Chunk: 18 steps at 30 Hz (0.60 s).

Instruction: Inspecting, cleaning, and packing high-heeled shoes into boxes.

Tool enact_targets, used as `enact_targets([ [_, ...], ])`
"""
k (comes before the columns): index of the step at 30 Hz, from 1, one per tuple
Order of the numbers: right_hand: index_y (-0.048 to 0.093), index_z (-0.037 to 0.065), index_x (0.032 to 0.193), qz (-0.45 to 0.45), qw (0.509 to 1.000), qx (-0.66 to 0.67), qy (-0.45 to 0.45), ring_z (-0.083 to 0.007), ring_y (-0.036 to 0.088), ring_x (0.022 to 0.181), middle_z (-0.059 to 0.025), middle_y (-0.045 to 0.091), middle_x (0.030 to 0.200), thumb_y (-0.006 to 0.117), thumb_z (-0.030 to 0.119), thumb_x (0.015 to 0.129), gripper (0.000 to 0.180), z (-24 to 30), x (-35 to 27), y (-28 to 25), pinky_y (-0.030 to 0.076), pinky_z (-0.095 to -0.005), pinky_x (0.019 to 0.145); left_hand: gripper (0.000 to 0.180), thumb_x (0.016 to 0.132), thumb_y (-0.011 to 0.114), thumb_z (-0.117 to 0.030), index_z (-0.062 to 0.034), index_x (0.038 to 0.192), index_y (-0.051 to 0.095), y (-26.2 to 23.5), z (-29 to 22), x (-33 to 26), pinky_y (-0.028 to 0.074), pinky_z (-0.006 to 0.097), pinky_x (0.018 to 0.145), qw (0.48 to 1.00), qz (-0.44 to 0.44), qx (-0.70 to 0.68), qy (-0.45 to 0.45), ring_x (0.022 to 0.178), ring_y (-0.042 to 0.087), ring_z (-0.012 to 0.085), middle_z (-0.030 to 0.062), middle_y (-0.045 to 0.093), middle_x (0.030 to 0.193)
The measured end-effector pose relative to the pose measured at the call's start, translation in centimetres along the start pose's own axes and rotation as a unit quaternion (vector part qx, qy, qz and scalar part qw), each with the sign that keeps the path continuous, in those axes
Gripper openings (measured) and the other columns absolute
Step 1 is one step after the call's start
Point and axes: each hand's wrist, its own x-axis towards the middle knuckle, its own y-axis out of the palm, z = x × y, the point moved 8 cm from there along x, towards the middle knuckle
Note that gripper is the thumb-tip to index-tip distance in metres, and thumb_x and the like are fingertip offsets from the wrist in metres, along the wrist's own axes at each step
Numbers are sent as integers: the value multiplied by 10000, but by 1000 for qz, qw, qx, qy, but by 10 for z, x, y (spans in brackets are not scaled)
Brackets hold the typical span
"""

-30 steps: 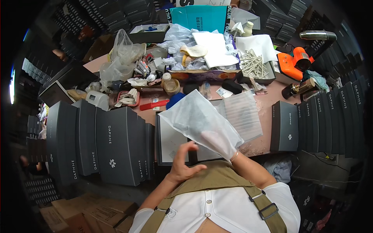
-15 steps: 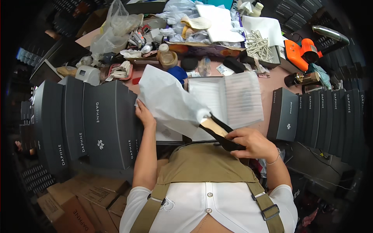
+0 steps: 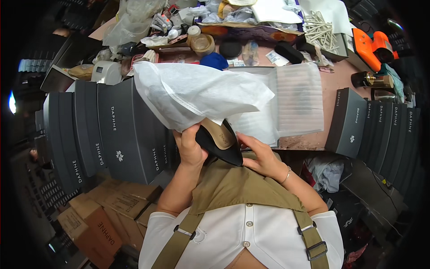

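A black pointed-toe shoe (image 3: 229, 155) with a beige insole hangs in front of my apron, toe toward me. Its back end is covered by a white cloth-like bag (image 3: 201, 92), which spreads over the far side. My left hand (image 3: 190, 145) is closed around the shoe's left side, close to the bag's edge. The fingers of my right hand (image 3: 262, 157) pinch the toe from the right. Behind the bag, white tissue (image 3: 257, 127) lies in an open box, and ribbed white wrapping (image 3: 300, 98) extends over its right side.
Dark grey shoe boxes stand at left (image 3: 118, 130) and right (image 3: 347, 119). Along the table's back are a blue cloth (image 3: 214, 61), a jar (image 3: 201, 44), a tray of white sticks (image 3: 320, 31) and an orange device (image 3: 369, 45). Brown cartons (image 3: 96, 224) sit low at left.
The shoe has turned and come left, its back end now under the bag. My left hand has moved down from the bag onto the shoe; my right hand has shifted to the toe.
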Motion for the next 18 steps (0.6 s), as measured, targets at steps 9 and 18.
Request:
enact_targets([
  [9,319,72,1442,89,987,122,59,-278,594,1038,-161,554,1237,745,152,783,789,-24,9,24,506,-362,893,385,793,540,41,36,1178,530,13,-31,-18,417,346,947,981,-36,148,118,1077,552,208,113,571,1163],
  [18,365,20,1391,-2,998,-57,8,-381,458,1247,-243,391,1386,789,210,717,819,-4,17,-8,419,-387,999,494,868,663,-123,34,1286,453,19,6,-8,366,305,989,970,75,227,29,1140,503,184,110,539,1236],
])
